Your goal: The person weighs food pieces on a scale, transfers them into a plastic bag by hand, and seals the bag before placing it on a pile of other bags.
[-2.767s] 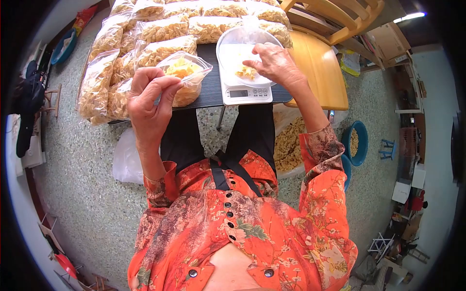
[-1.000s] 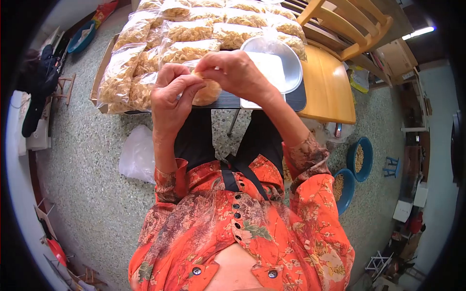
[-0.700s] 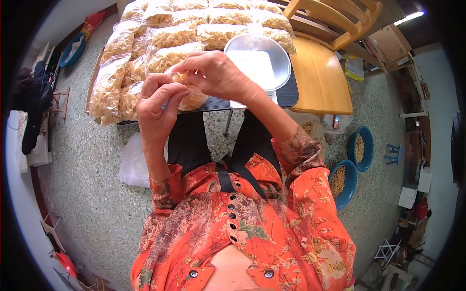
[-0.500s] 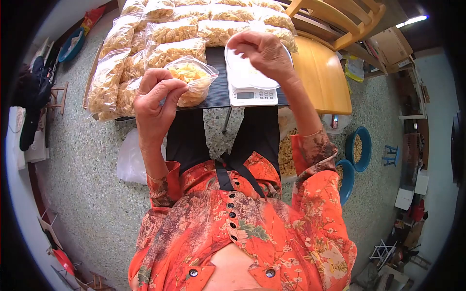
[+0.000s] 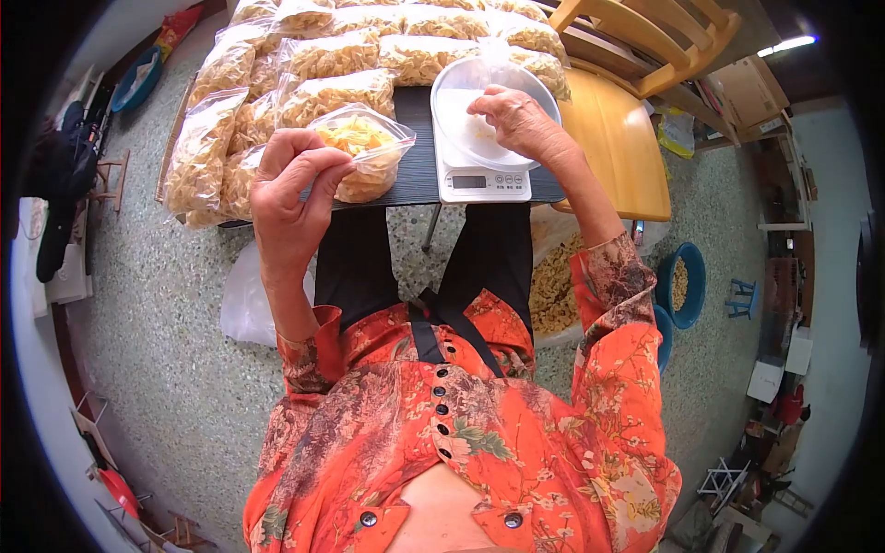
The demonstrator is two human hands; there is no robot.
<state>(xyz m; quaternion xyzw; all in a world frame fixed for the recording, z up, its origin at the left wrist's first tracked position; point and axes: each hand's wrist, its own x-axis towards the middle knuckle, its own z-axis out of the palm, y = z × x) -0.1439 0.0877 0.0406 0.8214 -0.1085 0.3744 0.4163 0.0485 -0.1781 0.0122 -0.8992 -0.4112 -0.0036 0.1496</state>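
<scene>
My left hand (image 5: pixel 297 189) pinches the near left edge of an open clear zip bag (image 5: pixel 373 180), which stands on the dark table and holds pale yellow dried strips. My right hand (image 5: pixel 525 124) is over a clear bowl (image 5: pixel 546 97) on a white digital kitchen scale (image 5: pixel 484 189). Its fingers are drawn together, pointing down into the bowl; whatever they hold is hidden. A few small yellowish bits (image 5: pixel 482 136) lie in the bowl. The scale's display is too small to read.
Filled bags of dried strips (image 5: pixel 336 97) cover the table's left and back. A wooden chair (image 5: pixel 613 138) stands at the right. Below lie a large bag of dried pieces (image 5: pixel 558 290), a blue basin (image 5: pixel 682 286) and a white plastic bag (image 5: pixel 249 300).
My right hand has lowered and moved slightly right, its fingers now reaching down into the bowl. My left hand keeps its pinch on the bag's edge, almost still.
</scene>
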